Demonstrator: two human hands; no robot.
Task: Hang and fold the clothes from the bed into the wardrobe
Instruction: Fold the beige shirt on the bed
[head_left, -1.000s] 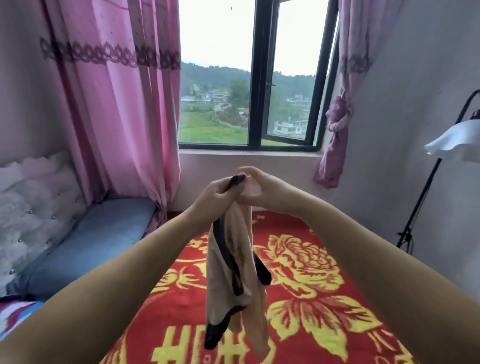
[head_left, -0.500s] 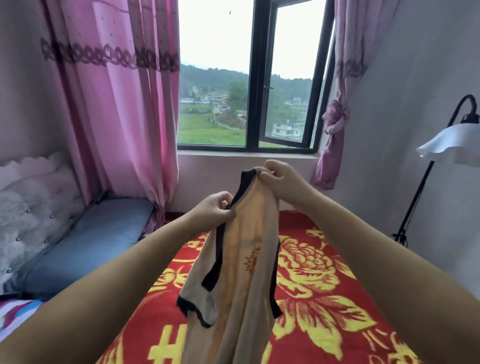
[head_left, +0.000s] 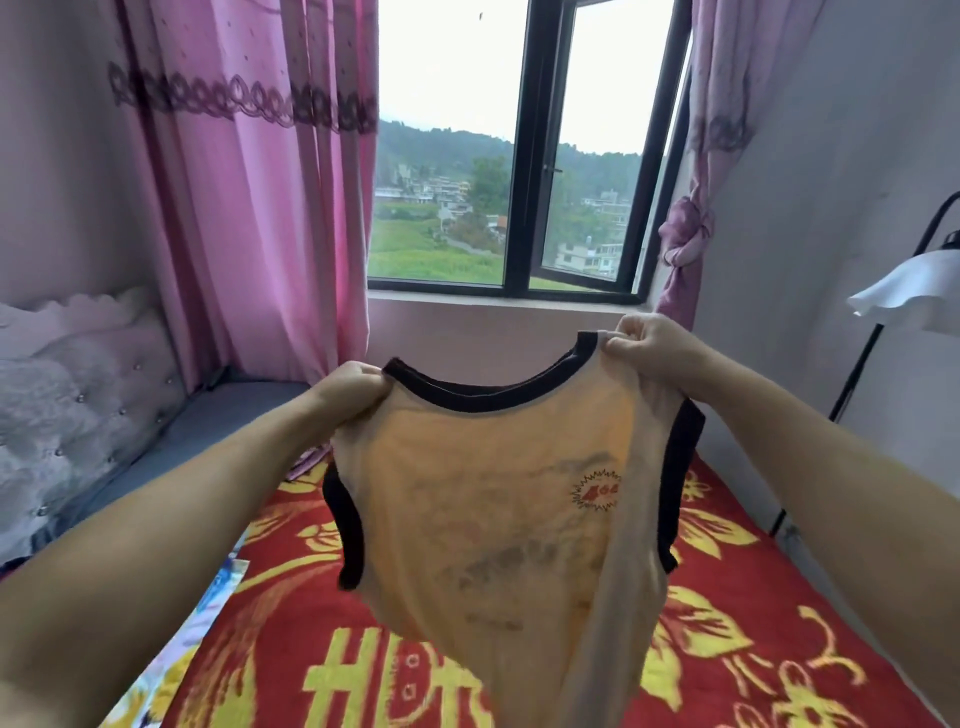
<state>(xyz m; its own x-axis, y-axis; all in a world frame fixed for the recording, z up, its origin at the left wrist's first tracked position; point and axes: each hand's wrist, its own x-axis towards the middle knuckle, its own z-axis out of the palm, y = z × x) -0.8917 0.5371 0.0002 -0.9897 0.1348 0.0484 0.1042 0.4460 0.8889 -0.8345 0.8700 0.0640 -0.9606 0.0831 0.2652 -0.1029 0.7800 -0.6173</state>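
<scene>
The sleeveless top (head_left: 498, 519), pale orange with black binding at the neck and armholes, hung spread in the air at the centre of the view, above the bed. A small red starburst badge (head_left: 597, 491) sat on its chest toward 3 o'clock; fainter print lower down was too blurred to read. The left hand (head_left: 348, 389) gripped one shoulder strap at about 10 o'clock of the garment, fingers curled round the cloth. The right hand (head_left: 647, 348) pinched the other strap at about 1 o'clock, slightly higher, thumb and fingers closed on the black edge. The two hands were well apart, with the neckline stretched in a curve between them. The hem dropped out of view at 6 o'clock, so how low it hung cannot be told.

Beneath the top lay a red blanket (head_left: 753, 623) with yellow flowers and lettering, running out to the wall at 3 o'clock. At 8 o'clock a blue pillow (head_left: 171, 452) lay against a tufted headboard (head_left: 67, 395). Pink curtains (head_left: 249, 208) hung at 10 o'clock, and a knotted one (head_left: 685, 244) at 2 o'clock, on either side of a black-framed window (head_left: 519, 156), one pane apparently ajar. A floor lamp (head_left: 909, 291) with a white shade stood at 3 o'clock near the wall.
</scene>
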